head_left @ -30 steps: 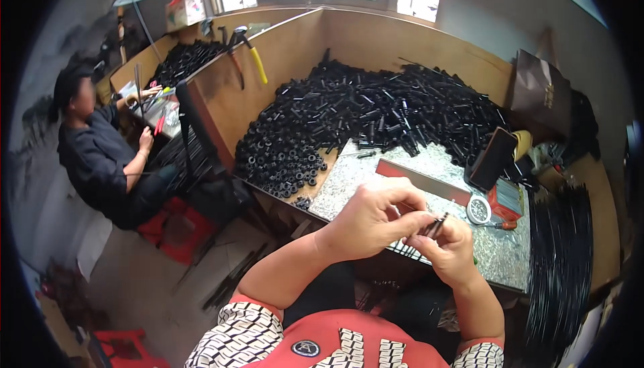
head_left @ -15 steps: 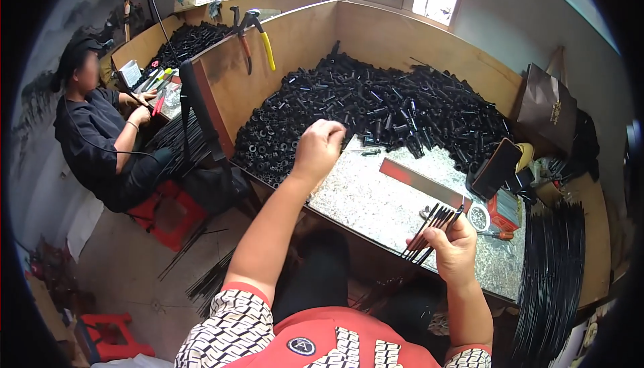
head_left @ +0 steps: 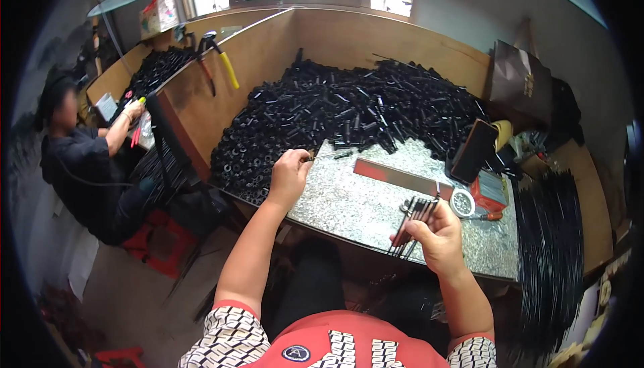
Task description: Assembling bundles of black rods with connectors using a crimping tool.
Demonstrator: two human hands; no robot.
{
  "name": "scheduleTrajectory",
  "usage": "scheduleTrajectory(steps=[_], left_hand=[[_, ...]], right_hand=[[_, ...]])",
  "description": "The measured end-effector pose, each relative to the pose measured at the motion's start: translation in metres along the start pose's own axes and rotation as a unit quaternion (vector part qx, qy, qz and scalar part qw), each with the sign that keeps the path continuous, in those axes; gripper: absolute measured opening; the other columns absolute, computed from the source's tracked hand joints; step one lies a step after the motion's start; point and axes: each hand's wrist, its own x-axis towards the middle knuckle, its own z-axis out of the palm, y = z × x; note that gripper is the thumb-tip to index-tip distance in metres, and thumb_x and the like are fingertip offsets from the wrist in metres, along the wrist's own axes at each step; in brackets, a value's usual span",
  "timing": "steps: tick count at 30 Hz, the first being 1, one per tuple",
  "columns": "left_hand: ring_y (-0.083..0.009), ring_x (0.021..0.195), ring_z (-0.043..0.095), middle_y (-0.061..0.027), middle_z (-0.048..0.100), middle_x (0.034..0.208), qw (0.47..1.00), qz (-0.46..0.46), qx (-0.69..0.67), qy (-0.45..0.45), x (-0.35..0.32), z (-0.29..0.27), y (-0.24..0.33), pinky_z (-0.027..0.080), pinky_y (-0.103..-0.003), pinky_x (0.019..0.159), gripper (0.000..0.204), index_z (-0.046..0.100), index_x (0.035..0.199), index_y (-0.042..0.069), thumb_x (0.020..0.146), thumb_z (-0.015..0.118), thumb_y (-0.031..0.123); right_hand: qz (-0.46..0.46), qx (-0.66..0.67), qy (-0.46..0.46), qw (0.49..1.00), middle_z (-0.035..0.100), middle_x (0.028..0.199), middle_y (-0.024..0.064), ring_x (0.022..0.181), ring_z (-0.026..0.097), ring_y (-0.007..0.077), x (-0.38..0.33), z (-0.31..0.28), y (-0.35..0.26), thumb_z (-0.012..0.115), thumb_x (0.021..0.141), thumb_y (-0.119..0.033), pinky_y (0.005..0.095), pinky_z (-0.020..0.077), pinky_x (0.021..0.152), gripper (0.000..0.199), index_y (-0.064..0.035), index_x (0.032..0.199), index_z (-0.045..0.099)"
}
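Observation:
My left hand (head_left: 290, 179) is at the near left edge of the heap of short black tubular parts (head_left: 362, 103), its fingers pinched together. A thin, light rod-like line runs right from its fingertips; what the fingers hold is too small to make out. A small black part (head_left: 343, 154) lies on the speckled worktop (head_left: 335, 197) beside that line's far end. Over the worktop's near right side, my right hand (head_left: 439, 237) is closed around a fanned bundle of thin black rods (head_left: 414, 224). The rods slant down to the left.
A flat metal bar (head_left: 402, 179) lies across the worktop. To its right are a round white dish (head_left: 462, 202), a red box (head_left: 490, 190) and a propped phone (head_left: 473, 152). Long black rods (head_left: 551, 254) fill the right side. Pliers (head_left: 228, 69) hang on the left partition; a co-worker (head_left: 87, 146) sits beyond.
The view has shifted, so the bench appears farther left. My left hand has come down toward me, off the heap's edge. My right hand still grips the rods. The co-worker's hands have risen.

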Motion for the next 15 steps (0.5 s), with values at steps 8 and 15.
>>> scheduleTrajectory(steps=[8,15], left_hand=[[-0.0119,0.083,0.061,-0.0064,0.063,0.1,0.683,-0.166,-0.706,-0.084,0.023,-0.051,0.129,0.051,-0.025,0.079,0.024,0.061,0.111,-0.002,0.087,0.062,-0.002],[-0.0166,0.096,0.064,-0.0152,0.062,0.114,0.597,-0.181,-0.772,-0.117,0.022,-0.059,0.149,0.053,-0.03,0.088,0.022,0.06,0.112,-0.002,0.091,0.057,0.0]], right_hand=[[0.025,0.005,-0.047,0.999,0.063,0.085,0.0121,0.075,0.068,0.0242,0.011,0.005,0.006,0.06,0.086,0.002,0.0352,0.0574,0.07,0.019,0.0013,0.102,0.05],[0.028,0.051,-0.106,0.993,0.064,0.083,0.0107,0.073,0.067,0.0198,0.025,0.006,0.01,0.062,0.088,-0.004,0.0329,0.0576,0.069,0.016,-0.0008,0.097,0.049]])
